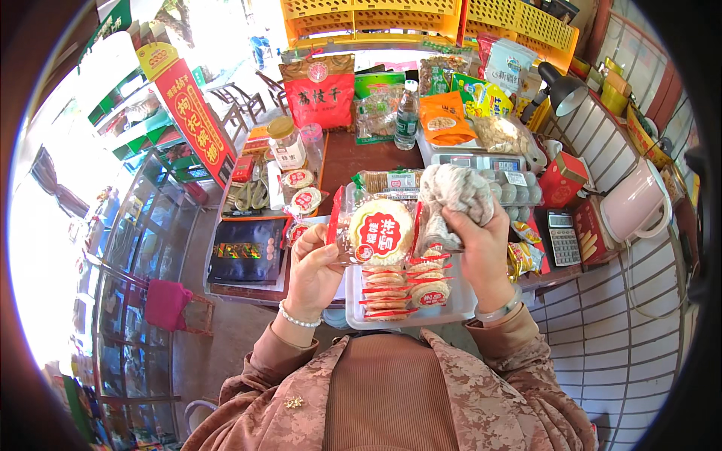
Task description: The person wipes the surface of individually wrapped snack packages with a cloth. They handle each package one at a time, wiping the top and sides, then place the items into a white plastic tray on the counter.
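My left hand [313, 264] pinches the left edge of a clear, red-edged packet holding a round rice cracker [381, 231]. A crumpled grey-white cloth [454, 200] is bunched in my right hand [482, 251], against the packet's right edge. Below both hands is a translucent plastic tray [354, 307], with two rows of similar wrapped rice crackers [386, 290] standing in it. Behind the held packet lies a pack of biscuits [389, 181], partly covered. More wrapped rice crackers [306, 199] lie beyond my left hand, one of them partly hidden.
A jar [286, 144] and a water bottle [406, 115] stand towards the back. At the right are a digital scale [474, 162], boxed eggs [510, 189], a calculator [562, 237] and a pink kettle [634, 200]. A dark flat box [246, 251] lies left.
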Motion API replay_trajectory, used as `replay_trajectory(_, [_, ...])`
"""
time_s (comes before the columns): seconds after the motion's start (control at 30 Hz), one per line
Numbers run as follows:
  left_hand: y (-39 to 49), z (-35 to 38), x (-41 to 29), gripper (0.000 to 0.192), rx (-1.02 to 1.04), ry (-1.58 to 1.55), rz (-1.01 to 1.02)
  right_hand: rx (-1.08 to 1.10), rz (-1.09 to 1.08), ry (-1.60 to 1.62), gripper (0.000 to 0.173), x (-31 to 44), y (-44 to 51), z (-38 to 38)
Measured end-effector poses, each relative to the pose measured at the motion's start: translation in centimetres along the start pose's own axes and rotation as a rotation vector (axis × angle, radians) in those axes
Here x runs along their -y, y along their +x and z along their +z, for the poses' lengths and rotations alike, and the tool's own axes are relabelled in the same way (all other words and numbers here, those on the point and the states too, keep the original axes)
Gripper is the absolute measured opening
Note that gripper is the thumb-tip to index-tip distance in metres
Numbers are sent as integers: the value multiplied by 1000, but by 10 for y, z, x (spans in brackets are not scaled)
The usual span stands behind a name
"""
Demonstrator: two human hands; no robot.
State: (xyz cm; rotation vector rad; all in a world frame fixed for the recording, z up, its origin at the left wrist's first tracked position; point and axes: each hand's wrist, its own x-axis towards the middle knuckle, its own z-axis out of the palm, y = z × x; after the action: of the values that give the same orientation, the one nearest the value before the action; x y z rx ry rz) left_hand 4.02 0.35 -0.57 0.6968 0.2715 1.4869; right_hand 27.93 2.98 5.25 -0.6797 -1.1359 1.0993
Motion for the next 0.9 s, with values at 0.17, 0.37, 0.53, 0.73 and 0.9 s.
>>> replay_trajectory(0.17, [-1, 1, -2, 17, 2, -51, 42, -67, 224, 303, 36, -1, 1, -3])
replay_trajectory(0.37, [-5, 1, 3, 18, 10, -66, 54, 50, 328, 333, 46, -14, -10, 13])
replay_trajectory(0.53, [-7, 2, 1, 25, 54, -33, 33, -15, 334, 361, 48, -14, -9, 21])
replay_trajectory(0.73, [-15, 11, -5, 51, 24, 66, -50, -70, 246, 171, 49, -11, -10, 26])
replay_trajectory(0.9, [-20, 18, -10, 38, 79, 247, -168, -10, 175, 101, 51, -12, -10, 29])
